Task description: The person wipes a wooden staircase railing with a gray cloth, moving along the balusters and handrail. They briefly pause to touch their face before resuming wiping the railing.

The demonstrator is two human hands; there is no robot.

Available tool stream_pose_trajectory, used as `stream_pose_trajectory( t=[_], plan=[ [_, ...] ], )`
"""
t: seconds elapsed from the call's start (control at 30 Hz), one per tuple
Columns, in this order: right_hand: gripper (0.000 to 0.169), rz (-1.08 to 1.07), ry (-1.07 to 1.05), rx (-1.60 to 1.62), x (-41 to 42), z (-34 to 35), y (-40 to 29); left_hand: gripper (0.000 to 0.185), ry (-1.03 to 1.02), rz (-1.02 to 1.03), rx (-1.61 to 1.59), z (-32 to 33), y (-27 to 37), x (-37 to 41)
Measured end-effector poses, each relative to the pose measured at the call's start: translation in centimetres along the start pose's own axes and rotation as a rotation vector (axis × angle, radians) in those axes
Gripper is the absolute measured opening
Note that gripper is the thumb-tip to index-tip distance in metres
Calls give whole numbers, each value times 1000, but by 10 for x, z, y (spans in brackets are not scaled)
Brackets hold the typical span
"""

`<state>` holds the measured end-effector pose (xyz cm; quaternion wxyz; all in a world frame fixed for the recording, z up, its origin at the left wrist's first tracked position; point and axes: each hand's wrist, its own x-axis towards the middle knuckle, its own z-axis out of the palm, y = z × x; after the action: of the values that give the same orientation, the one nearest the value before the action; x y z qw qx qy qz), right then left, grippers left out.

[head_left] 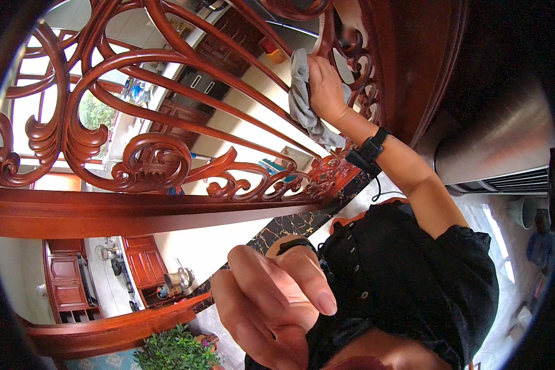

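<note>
My right hand (326, 90) is raised, holding a crumpled grey cloth (300, 99) against a carved, reddish-brown wooden lattice (231, 88). The cloth overlaps the slanting slats and the scrollwork near the right end of the lattice, and part of it hangs below my palm. Close to the camera, my left hand (268, 296) is empty, its fingers loosely curled and its thumb apart. It touches nothing that I can see. A thick wooden rail (143, 212) runs along the foot of the lattice, above and left of that hand. Black bands circle both wrists.
Through the lattice and under the rail, a kitchen shows wooden cabinets (141, 261) and a yellow container (275, 53). A dark marbled strip (282, 229) crosses the floor. A leafy plant (175, 349) stands low down. Brushed metal casing (499, 129) is close to my right arm.
</note>
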<state>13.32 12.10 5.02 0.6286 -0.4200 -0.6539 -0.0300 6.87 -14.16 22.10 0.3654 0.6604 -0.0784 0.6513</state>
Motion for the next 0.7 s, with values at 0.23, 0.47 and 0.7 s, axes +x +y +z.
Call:
stream_pose_trajectory(
  t=[0.23,0.47,0.7],
  plan=[
    [43,10,-22,10,2,-4,-5,6,11,-20,-2,16,1,5],
    [45,1,-18,4,1,-3,-2,8,48,-100,55,20,8,3],
    [44,7,-25,25,-1,0,-3,13,77,-42,62,32,-5,11]
  ],
)
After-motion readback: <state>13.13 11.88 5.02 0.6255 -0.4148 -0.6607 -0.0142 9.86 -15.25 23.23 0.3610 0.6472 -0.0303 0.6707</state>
